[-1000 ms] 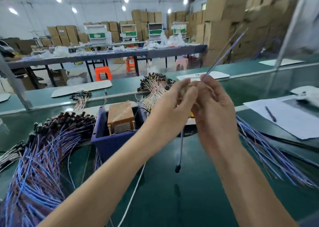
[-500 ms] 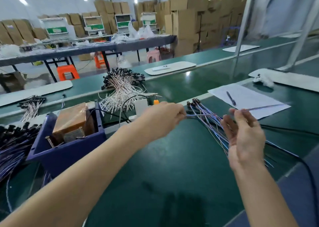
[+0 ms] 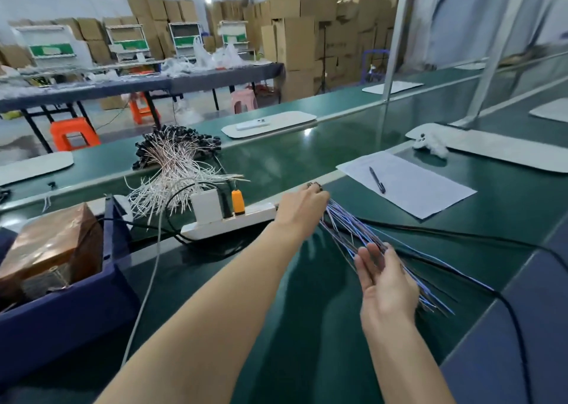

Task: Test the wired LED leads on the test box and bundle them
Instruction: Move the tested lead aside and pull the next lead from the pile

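A pile of blue-wired LED leads (image 3: 344, 226) lies on the green table, its dark LED heads at the far end and its wire tails fanning toward the near right. My left hand (image 3: 302, 208) is curled over the head end of the pile; its fingertips are hidden. My right hand (image 3: 385, 280) is held with straight fingers against the middle of the wires. The brown taped test box (image 3: 52, 243) sits in a dark blue bin (image 3: 61, 314) at the left, apart from both hands.
A white power strip (image 3: 258, 214) with an adapter and an orange plug lies just left of my left hand. Behind it lies a heap of white-wired leads (image 3: 175, 163). A paper with a pen (image 3: 408, 188) lies at right, and a black cable (image 3: 479, 283) crosses beside the wires.
Both hands dropped from in front of me to the table at the right. The single lead stretched between them now lies with the pile, and the view has swung right.
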### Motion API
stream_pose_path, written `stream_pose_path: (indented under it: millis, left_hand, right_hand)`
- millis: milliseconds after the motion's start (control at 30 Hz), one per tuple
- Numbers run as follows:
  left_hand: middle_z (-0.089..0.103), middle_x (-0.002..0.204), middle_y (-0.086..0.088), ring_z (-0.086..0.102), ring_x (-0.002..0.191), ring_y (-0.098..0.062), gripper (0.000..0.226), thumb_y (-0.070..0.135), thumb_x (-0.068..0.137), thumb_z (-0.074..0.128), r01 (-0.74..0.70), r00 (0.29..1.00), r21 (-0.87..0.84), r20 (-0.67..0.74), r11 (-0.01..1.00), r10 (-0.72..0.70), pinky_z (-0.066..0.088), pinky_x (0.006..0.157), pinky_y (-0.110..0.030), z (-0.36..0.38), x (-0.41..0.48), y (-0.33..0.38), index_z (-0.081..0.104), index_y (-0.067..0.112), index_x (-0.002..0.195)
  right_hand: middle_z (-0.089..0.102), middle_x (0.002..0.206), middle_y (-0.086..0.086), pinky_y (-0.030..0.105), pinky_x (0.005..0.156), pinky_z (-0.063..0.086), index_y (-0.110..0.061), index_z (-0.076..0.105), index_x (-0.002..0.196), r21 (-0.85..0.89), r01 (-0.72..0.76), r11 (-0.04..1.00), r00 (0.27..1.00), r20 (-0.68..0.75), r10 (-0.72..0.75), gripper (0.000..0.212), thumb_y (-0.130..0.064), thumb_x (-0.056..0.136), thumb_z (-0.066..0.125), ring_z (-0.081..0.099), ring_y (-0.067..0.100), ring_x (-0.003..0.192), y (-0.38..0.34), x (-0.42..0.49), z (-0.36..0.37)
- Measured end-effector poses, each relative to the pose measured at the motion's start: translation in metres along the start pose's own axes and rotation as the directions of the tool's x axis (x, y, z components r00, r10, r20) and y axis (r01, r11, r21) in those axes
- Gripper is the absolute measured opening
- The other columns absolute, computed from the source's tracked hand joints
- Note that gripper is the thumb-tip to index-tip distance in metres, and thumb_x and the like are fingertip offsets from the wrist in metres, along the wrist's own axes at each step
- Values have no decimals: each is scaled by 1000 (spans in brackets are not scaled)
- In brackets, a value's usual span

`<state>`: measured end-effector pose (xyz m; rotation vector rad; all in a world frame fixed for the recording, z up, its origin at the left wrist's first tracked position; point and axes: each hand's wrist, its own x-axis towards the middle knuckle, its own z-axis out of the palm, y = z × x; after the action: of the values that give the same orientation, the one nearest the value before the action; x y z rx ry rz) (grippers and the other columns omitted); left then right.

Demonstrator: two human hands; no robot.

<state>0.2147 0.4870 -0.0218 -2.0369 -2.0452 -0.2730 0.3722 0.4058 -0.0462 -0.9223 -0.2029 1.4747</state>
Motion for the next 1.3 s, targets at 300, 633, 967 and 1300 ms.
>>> stream_pose_path:
  millis: [300,633,967,1300]
  left_hand:
    - [47,148,-8,39,135,-30,55,8,100,41,-80,979,-50,185,996,88,34,106,-43,15,-18,-4,34,18,154]
    - [57,135,-4,50,127,-22,40,14,107,42,-14,998,-450,-61,893,-15,38,108,-37,-112,-107,-46,49,18,146]
    - [66,108,20,65,103,-4,25,26,101,49,219,852,-575,-280,788,-441,50,84,-15,-167,-328,-132,60,41,117]
    - [69,94,1,53,56,-6,25,14,106,46,712,431,-475,-285,517,-856,44,49,-24,-144,-465,-231,64,17,122]
  right_hand:
    - [69,87,19,29,72,63,0,54,89,136,-132,982,991,-5,134,14,1,100,45,74,14,62,-8,-21,18]
    - [70,68,-5,20,52,53,-17,70,101,-152,9,988,930,365,48,27,-12,101,43,62,8,52,51,-97,77]
    - [62,65,-1,28,48,43,-36,63,83,-281,421,862,337,931,139,24,-24,93,45,50,12,49,166,-214,69]
    - [62,58,-1,16,47,36,-42,63,90,-304,702,644,195,952,236,20,-38,88,44,49,6,46,208,-200,39]
